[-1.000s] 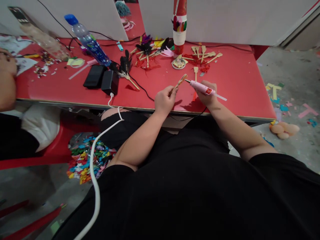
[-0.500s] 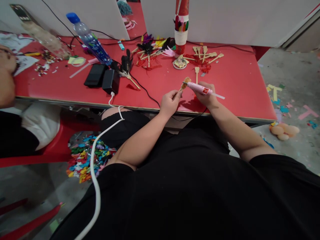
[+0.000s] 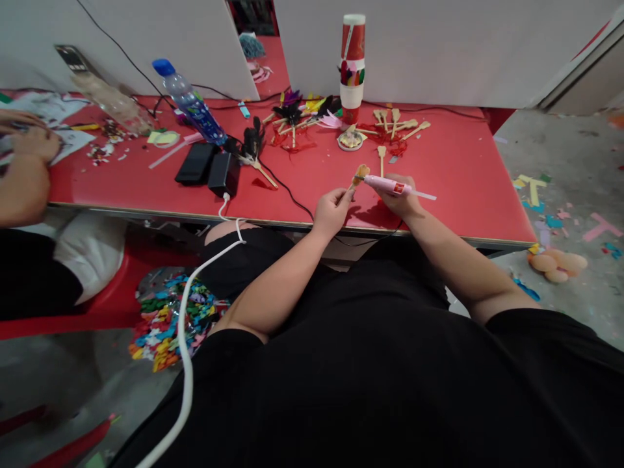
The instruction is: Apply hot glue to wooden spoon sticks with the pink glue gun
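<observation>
My left hand point(image 3: 331, 209) pinches the thin handle of a small wooden stick point(image 3: 359, 174) with a rounded head, held up over the front edge of the red table point(image 3: 463, 175). My right hand point(image 3: 402, 200) is closed round a pink pen-shaped glue gun point(image 3: 394, 188), whose tip touches the stick's head. A clear glue rod sticks out of the gun's back end to the right. A black cable runs from under my right hand over the table's edge.
Further back lie several wooden sticks point(image 3: 397, 123), feathered sticks point(image 3: 292, 117), a small round dish point(image 3: 351, 139), stacked paper cups point(image 3: 352, 65), a water bottle point(image 3: 192, 104), a phone point(image 3: 195, 162) and a black power bank point(image 3: 221, 174). Another person's hands point(image 3: 24, 140) work at the left.
The stick's head and the glue gun's tip have come together, after a small gap a second ago. My view has tilted up a little, so everything sits lower in the picture.
</observation>
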Demonstrator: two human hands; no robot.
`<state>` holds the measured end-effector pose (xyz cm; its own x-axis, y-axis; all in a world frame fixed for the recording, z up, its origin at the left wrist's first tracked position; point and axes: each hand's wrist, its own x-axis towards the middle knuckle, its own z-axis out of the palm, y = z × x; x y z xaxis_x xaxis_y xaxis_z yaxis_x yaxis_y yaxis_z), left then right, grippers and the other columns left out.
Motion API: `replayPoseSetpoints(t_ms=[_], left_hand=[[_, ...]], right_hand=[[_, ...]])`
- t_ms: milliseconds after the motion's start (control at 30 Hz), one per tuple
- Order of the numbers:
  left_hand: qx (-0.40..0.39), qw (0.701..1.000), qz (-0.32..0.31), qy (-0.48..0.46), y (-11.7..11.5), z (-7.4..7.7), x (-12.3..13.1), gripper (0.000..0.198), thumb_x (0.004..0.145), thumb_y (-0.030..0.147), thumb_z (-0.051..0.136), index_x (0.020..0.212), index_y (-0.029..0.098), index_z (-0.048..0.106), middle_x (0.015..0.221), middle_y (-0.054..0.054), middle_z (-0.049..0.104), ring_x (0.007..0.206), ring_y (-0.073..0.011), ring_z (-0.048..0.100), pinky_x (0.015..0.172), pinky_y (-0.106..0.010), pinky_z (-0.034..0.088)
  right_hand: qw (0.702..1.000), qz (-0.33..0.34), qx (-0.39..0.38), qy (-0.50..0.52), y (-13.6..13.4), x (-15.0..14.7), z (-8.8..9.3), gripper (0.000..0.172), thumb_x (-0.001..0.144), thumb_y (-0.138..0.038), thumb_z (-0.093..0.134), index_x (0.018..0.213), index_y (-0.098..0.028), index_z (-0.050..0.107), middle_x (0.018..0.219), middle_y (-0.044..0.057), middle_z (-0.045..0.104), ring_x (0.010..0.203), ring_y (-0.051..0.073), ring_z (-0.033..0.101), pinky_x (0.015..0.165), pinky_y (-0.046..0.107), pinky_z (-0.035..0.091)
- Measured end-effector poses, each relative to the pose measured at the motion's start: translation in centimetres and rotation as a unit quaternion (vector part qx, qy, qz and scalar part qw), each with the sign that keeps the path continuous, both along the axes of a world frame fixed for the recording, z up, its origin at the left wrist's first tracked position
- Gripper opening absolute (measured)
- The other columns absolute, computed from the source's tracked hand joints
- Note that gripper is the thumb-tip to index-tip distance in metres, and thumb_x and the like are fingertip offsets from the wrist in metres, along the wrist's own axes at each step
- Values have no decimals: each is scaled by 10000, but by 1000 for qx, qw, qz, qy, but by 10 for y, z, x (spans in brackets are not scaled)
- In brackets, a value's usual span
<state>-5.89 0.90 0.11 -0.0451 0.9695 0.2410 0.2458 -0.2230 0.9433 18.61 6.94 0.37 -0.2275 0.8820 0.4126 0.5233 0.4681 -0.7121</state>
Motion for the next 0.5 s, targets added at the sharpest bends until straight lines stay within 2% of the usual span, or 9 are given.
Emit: replayPoseSetpoints(t_ms=[100,233,367,500], left_hand=[[-10,1000,-2,-19,2,-2,0,492,1095,642,733,892,203,822,839,-62,777,802,-200,707,745,-330,553],[-32,999,-1,-44,3,-1,0,561,1044,735,755,885,201,820,792,-44,742,771,-192,713,717,-319,567],[-62,996,-14,-70,2,1,1,626,982,818,786,886,199,806,797,-45,742,716,-192,722,635,-312,569],[-65,995,-9,-70,2,1,0,588,989,775,792,895,195,823,811,-50,766,695,-179,709,647,-308,572]], right_hand=[[1000,-8,7,18,0,0,-1,642,1011,-889,643,826,-276,680,783,74,668,751,261,650,741,440,568],[1000,-7,2,16,-1,-2,-1,489,1028,-720,691,908,-259,800,802,95,708,717,276,654,729,470,603],[1000,11,-13,-1,-4,-4,3,410,1081,-580,663,1170,-269,915,970,123,808,852,311,750,845,485,666],[999,19,-32,-20,-5,-4,6,436,1119,-521,636,1299,-250,927,1018,124,851,914,323,801,898,482,697]])
